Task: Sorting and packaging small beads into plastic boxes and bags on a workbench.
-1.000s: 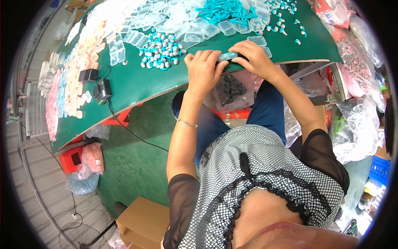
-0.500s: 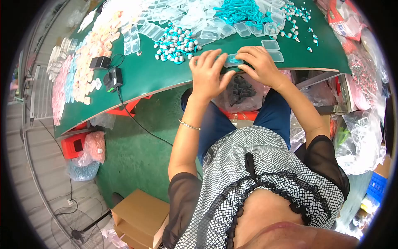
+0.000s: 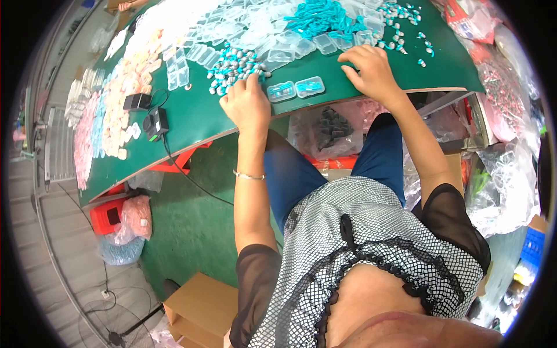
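Observation:
My left hand [image 3: 248,109] rests at the near edge of a pile of small grey-and-white ribbed plugs [image 3: 235,61] with teal parts. Its fingers are bent and spread, the fingertips touching the pile; the thumb is hidden. Between my hands, an open clear plastic case [image 3: 309,87] lies flat on the green table, with teal pieces in both halves. My right hand [image 3: 371,69] hovers at the case's right, thumb and fingers apart, nothing seen in it. Just beyond its fingers lie loose clear cases [image 3: 325,43] and a heap of teal cords [image 3: 325,20].
More plugs [image 3: 397,40] lie scattered at the far right. Peach-coloured pieces [image 3: 136,69], a black charger [image 3: 155,123] and its cable occupy the table's left. Bags [image 3: 336,127] hang or sit under the near edge. A cardboard box [image 3: 203,307] stands on the floor.
Both hands have let go of the clear case, which now lies open on the table. My left hand has moved left to the plugs; my right hand has moved up and right.

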Demonstrator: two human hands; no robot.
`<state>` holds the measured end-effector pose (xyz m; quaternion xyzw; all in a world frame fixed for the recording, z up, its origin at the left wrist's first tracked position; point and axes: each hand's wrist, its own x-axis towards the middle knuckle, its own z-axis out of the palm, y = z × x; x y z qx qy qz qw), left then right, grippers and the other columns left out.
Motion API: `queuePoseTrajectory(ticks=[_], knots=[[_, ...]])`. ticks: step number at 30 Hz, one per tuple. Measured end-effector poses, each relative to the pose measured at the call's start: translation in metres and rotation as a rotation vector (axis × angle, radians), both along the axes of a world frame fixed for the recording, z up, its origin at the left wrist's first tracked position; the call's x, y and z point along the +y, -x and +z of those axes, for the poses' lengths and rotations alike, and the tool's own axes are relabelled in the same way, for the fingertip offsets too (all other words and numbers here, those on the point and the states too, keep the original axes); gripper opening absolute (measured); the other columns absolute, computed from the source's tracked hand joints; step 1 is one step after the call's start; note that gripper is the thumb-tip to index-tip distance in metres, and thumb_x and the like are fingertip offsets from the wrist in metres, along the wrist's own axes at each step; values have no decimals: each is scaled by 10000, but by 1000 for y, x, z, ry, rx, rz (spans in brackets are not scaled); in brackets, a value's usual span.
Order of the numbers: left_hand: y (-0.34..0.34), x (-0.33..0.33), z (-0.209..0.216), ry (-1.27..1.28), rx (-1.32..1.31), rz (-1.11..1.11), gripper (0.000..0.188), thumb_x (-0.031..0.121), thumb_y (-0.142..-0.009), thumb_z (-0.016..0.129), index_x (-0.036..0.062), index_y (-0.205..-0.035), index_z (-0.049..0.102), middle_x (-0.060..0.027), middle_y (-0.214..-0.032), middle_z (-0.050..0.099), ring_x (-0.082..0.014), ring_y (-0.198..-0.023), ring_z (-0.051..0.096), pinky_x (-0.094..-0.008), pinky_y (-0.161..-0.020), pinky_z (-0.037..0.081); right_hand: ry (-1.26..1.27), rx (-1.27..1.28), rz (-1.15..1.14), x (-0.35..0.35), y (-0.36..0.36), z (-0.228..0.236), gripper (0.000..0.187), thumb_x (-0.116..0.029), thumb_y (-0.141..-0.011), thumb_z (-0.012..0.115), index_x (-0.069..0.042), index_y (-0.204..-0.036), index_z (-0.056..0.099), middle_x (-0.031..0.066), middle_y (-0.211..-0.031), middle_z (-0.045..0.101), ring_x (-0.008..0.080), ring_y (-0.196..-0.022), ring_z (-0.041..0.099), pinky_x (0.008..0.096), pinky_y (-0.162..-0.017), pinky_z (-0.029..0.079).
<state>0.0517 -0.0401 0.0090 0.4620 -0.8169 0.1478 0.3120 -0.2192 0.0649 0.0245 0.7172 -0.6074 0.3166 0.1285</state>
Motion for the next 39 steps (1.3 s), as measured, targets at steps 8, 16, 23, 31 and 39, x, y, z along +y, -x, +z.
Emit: queuePoseTrajectory(ticks=[8,16,23,31,39], knots=[[11,16,17,-621,872,-377,154,31,-892,624,44,-1024,703,-31,-855,644,-108,-727,585,-264,-628,462,-169,-142,-51,44,38,-11,293,-151,-828,649,-50,-1100,612,123,-1133,600,322,-1072,548,414,-904,448],[63,50,22,-957,1074,-649,166,25,-876,671,-3,-1040,678,11,-839,631,-34,-699,538,-196,-619,446,-301,-230,-87,34,21,-1,262,-163,-820,676,-54,-1053,629,103,-922,646,288,-848,626,407,-776,480],[104,71,17,-1014,1010,-643,138,37,-866,672,-16,-994,673,-5,-782,649,-35,-645,529,-212,-575,442,-368,-185,-285,31,15,18,273,-160,-815,674,-76,-1067,609,99,-846,649,278,-776,637,418,-747,488],[136,80,10,-968,811,-566,140,69,-881,677,-24,-977,636,-57,-816,665,-71,-692,596,-231,-585,487,-286,-184,37,57,46,7,388,-186,-770,738,-57,-1119,628,133,-1092,592,318,-1008,592,401,-852,491],[144,83,-2,-766,791,-531,135,44,-819,683,-12,-931,631,-141,-769,617,-247,-634,599,-373,-607,493,-158,-351,-300,24,52,5,237,-299,-835,673,-80,-924,667,94,-843,648,288,-790,644,415,-689,508]])
